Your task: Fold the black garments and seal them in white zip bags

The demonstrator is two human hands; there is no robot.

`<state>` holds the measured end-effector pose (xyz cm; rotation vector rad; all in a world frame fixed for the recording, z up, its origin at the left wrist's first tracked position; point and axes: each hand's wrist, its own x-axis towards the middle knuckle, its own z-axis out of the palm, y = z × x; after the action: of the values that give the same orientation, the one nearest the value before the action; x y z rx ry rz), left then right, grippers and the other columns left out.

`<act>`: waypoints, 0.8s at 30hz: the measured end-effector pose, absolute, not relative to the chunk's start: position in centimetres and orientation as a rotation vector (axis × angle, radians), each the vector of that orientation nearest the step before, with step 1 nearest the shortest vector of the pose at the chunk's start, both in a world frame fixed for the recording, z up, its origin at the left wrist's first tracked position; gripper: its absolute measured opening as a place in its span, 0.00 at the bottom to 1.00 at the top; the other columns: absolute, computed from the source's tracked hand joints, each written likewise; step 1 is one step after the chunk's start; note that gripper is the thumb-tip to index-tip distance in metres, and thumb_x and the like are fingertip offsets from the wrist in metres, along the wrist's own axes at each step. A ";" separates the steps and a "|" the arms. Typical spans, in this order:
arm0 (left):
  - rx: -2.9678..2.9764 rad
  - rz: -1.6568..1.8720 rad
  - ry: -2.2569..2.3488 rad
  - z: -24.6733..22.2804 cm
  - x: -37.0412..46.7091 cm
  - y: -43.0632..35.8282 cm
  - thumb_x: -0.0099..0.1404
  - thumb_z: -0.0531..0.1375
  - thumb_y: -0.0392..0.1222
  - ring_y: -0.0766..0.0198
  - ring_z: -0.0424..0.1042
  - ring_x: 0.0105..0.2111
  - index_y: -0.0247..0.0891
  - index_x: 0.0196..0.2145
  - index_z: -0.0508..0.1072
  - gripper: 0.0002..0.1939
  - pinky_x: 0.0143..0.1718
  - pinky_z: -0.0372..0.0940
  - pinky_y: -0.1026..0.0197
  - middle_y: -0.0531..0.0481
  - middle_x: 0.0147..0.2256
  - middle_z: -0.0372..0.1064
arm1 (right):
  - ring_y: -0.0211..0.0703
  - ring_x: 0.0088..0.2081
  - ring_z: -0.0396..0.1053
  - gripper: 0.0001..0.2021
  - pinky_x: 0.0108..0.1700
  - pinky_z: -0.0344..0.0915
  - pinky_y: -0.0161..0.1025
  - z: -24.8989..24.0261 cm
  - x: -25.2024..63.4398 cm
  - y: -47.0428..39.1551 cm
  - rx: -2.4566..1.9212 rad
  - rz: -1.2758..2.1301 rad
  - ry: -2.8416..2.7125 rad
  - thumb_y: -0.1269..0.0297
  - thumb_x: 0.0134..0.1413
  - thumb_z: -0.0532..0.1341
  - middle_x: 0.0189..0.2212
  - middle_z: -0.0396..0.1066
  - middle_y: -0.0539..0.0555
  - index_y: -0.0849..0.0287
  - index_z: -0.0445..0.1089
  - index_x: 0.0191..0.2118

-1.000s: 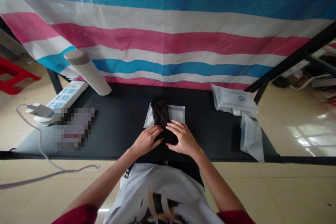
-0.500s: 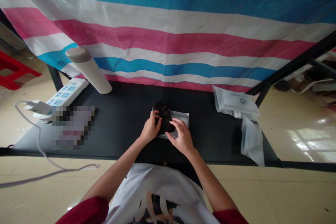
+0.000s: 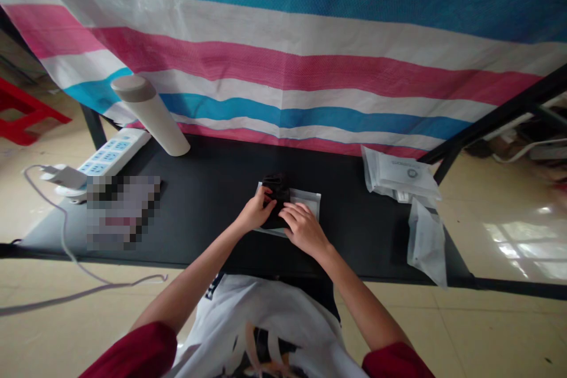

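A dark, soft, crumpled black fabric piece lies on a translucent zip bag at the middle of the black table. At the fabric's left edge is my left hand, its thumb and forefinger closed on the material. My right hand rests over the right side of the fabric and the bag, fingers stretched out and lying fairly flat. Both hands cover part of the fabric, and its exact kind cannot be made out.
To the right lie translucent packaged bags and another bag overhanging the front edge. At left are a white bottle, a power strip with a plugged cable, and a pixelated object. A striped sheet hangs behind.
My right hand has gone from a curved, thumb-apart pose to fingers laid flatter over the fabric. The fabric's lower part looks more spread out. My left hand stays at its left edge.
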<state>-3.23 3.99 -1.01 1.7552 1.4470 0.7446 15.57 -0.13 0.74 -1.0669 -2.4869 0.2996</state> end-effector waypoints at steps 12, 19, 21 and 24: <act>1.936 1.004 1.553 1.2 -3.4 -0.5 0.69 0.53 0.51 0.52 0.63 0.53 0.39 0.59 0.55 0.24 0.53 0.62 0.47 0.39 0.53 0.61 | 0.49 0.36 0.74 0.20 0.40 0.65 0.40 3.5 16.1 4.7 -1.395 0.619 -2.322 0.64 0.56 0.60 0.37 0.77 0.54 0.55 0.65 0.54; 1.998 0.989 1.516 2.3 -2.7 -2.4 0.69 0.53 0.46 0.53 0.66 0.48 0.40 0.56 0.58 0.19 0.50 0.65 0.48 0.41 0.48 0.64 | 0.49 0.40 0.75 0.12 0.40 0.65 0.38 3.1 16.0 8.7 -1.491 0.781 -2.189 0.61 0.61 0.56 0.38 0.78 0.54 0.53 0.70 0.49; 2.048 0.913 1.429 2.3 -1.9 -3.1 0.69 0.53 0.45 0.53 0.67 0.47 0.39 0.54 0.60 0.17 0.49 0.66 0.48 0.42 0.47 0.65 | 0.51 0.39 0.75 0.12 0.41 0.66 0.41 2.6 15.6 9.2 -1.598 0.726 -2.179 0.60 0.62 0.56 0.37 0.77 0.56 0.54 0.70 0.49; 2.094 0.802 1.315 2.1 -0.5 -4.2 0.69 0.53 0.44 0.53 0.68 0.47 0.38 0.51 0.62 0.15 0.49 0.66 0.50 0.41 0.47 0.67 | 0.53 0.41 0.75 0.15 0.44 0.67 0.45 1.7 15.2 9.5 -1.678 0.585 -2.158 0.60 0.60 0.58 0.38 0.76 0.59 0.55 0.68 0.52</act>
<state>-0.52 -4.18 2.08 2.0940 1.3147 0.8025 15.22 9.55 1.70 -1.6777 -2.1581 0.5850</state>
